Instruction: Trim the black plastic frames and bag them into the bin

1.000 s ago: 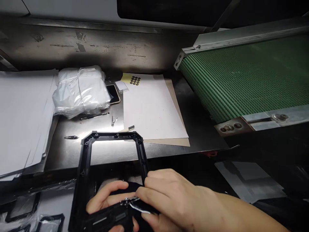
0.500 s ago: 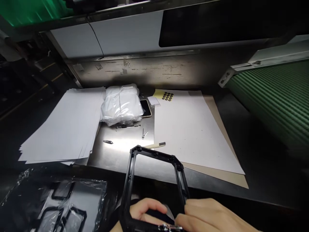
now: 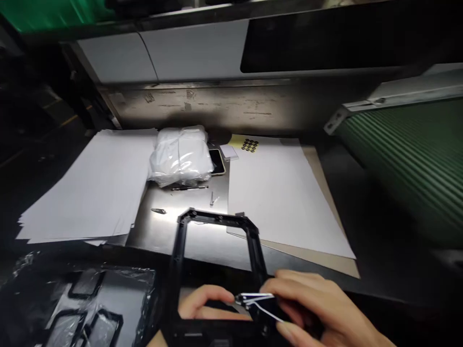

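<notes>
Black frame (image 3: 220,219) is held up in front of the near edge of the metal worktop (image 3: 144,238), its far bar overlapping that surface in view and its near bar toward the wearer. Left hand (image 3: 208,301): fingers bent and visible through the opening; judged clamped on the near bar, though the thumb's contact is hidden. Right hand (image 3: 318,301): thumb and fingers pinched on a small clipper-like tool (image 3: 249,300) with pale metal levers, positioned at the near right inner corner. Whether its tip touches the frame cannot be told. Progress: the outline appears whole, with far and side bars joined; work at the near corner is judged under way, not finished, since the tool is at that spot. No result of it can be confirmed at this sharpness. Remaining: further similar frames (image 3: 117,322) lie in clear plastic at lower left, out of both hands; their condition is not determinable.
</notes>
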The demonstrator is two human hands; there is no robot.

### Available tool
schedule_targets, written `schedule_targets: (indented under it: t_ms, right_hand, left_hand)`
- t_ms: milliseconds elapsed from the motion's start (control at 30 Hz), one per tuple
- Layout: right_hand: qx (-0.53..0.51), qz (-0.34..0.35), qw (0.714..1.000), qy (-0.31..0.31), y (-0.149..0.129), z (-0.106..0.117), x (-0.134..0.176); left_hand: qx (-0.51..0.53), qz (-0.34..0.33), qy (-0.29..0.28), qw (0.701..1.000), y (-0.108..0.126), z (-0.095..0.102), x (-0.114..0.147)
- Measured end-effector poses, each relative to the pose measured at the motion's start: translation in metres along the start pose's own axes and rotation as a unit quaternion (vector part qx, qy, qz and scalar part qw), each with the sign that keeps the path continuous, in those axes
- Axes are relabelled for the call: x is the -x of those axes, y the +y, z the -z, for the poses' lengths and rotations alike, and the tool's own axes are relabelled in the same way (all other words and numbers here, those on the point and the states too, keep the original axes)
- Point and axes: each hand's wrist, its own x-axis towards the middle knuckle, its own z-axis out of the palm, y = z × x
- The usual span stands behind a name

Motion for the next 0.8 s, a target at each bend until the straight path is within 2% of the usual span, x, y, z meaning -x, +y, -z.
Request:
schedule_targets:
  t_ms: [67, 167, 233, 367, 533, 600, 733, 800]
  right_hand:
    - [0.016, 0.024, 1.000, -0.012, -0.012, 0.010, -0.006]
    - [0.027, 0.109, 0.992, -0.049, -0.020, 0.014, -0.011]
    - [0.029, 0.143, 0.987, -0.068, -0.022, 0.014, -0.012]
    - [0.040, 0.121, 0.986, -0.108, -0.023, 0.015, -0.010]
    - [0.051, 0.094, 0.980, -0.170, -0.025, 0.017, -0.012]
    - [0.053, 0.097, 0.980, -0.168, -0.025, 0.017, -0.012]
    - [0.054, 0.103, 0.981, -0.152, -0.026, 0.015, -0.014]
    - [0.053, 0.110, 0.980, -0.159, -0.027, 0.015, -0.014]
  left_hand:
    - [0.054, -0.021, -0.022, 0.998, -0.003, 0.001, 0.002]
    - [0.102, -0.017, -0.053, 0.993, -0.006, -0.001, 0.000]
    - [0.111, -0.009, -0.058, 0.992, -0.007, -0.005, -0.001]
    - [0.089, 0.000, -0.054, 0.995, -0.003, -0.014, 0.001]
    - [0.055, -0.008, -0.016, 0.998, 0.008, -0.022, 0.004]
    - [0.041, -0.004, -0.010, 0.999, 0.012, -0.022, 0.005]
    - [0.015, 0.044, -0.036, 0.998, 0.016, -0.018, 0.004]
    - [0.004, 0.047, -0.021, 0.999, 0.014, -0.018, 0.004]
